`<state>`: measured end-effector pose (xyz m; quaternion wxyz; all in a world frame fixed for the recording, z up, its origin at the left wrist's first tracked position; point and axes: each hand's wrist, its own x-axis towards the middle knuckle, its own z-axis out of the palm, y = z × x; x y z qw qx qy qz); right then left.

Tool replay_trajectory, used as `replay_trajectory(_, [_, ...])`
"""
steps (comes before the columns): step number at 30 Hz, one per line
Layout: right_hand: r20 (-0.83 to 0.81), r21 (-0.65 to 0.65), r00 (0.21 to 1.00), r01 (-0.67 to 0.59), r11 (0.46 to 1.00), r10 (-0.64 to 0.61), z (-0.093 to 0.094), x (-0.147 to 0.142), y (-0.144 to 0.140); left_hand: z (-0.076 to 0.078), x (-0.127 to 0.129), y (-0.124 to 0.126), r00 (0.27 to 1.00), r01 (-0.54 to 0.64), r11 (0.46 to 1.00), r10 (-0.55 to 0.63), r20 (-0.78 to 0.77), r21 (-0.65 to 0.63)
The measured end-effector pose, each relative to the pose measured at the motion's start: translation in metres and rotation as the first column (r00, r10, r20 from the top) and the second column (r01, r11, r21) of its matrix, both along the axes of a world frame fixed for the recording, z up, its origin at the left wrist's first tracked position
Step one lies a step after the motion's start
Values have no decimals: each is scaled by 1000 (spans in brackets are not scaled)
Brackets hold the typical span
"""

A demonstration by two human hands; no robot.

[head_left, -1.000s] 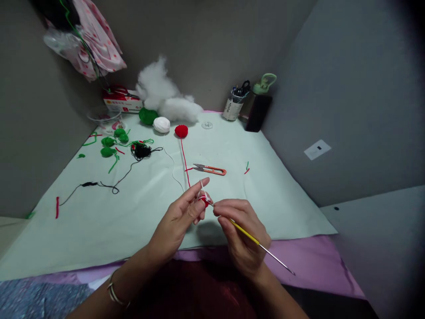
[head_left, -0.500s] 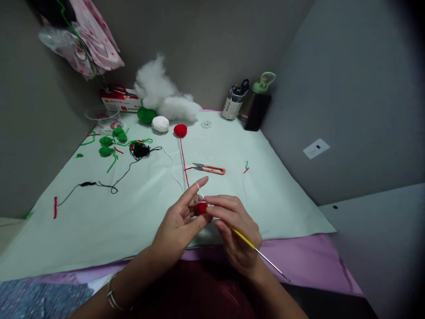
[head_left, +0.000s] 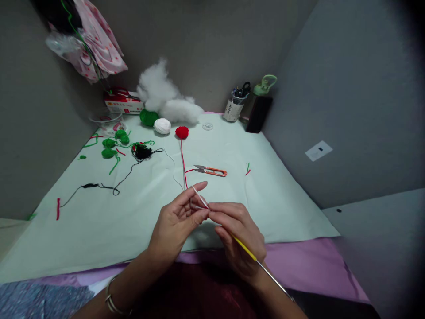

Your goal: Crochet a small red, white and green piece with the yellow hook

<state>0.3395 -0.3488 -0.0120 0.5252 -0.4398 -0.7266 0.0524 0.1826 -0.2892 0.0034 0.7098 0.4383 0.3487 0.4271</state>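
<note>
A crochet hook with a yellow grip [head_left: 245, 248] lies in my right hand [head_left: 244, 228], closed around it. Its metal shaft slopes down past the wrist, and the working tip is hidden at the fingertips. My left hand [head_left: 172, 228] pinches a small red crochet piece, now almost wholly hidden by fingers. White yarn [head_left: 199, 196] stretches from the raised left index finger to where both hands' fingertips meet. Beyond the hands lie orange-handled thread snips [head_left: 215, 172]. A red yarn ball [head_left: 182, 132] trails its strand toward my left hand, beside a white yarn ball [head_left: 162, 126].
White stuffing [head_left: 166, 97] and a green yarn ball [head_left: 149, 117] sit at the back. Small green pieces [head_left: 109, 153] and tangled black yarn [head_left: 142, 152] lie left. A pen holder [head_left: 233, 110], bottle [head_left: 264, 86] and black phone-like slab [head_left: 259, 114] stand back right, by the partition.
The red crochet piece has turned mostly out of sight behind my fingers. The white yarn now runs in a longer slant from the left index finger. The view has shifted slightly.
</note>
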Motion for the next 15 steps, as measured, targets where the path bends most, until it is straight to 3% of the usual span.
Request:
replay_trajectory(4, [69,19,992,100,995,-101,-5,0,-3,-2,1,-3,1000,1,1000,-1,-1,31])
replay_trajectory(8, [108,188,969,199,962,-222,-16,-2,-5,-2,3,-4,997,54,997,-52,57,-49])
replay_trajectory(12, [83,204,988,109,973,-128,-20,-1,-5,2,2,-4,959,244,935,-193,208,-257])
replay_trajectory(15, [5,153,999,46,987,-47,-18,5,-6,4,0,-2,944,289,903,-215,249,-318])
